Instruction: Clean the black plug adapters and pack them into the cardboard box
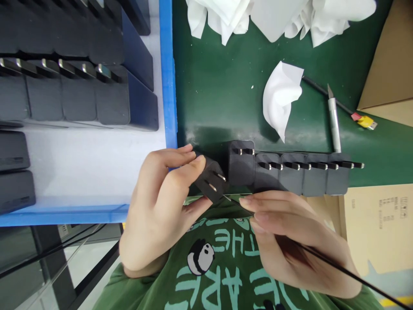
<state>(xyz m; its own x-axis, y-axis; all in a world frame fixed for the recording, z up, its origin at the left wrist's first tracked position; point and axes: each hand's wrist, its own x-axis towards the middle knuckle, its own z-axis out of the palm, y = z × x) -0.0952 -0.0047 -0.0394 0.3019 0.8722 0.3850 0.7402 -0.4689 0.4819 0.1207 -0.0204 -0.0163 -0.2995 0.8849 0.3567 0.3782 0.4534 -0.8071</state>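
At 8 o'clock, L hand [161, 202] grips a plug adapter [209, 186]; at 4, R hand [297, 232] pinches a thin tool [242, 207]. Best go light w/ tip [227, 198].

Charger block [209, 174] in matte black with rounded edges, held tilted between the fingers and thumb of the left hand [166, 189], just beyond the near edge of the blue-rimmed tray's corner; on the end face, two flat metal prongs [211, 187], side by side and turned upward to view. Slim black tool [244, 208], pinched in the fingertips of the right hand [290, 232], slanting toward the block with a fine metal tip at the lower corner, contact unclear; trailing behind toward lower right, a thin black cord [380, 292].
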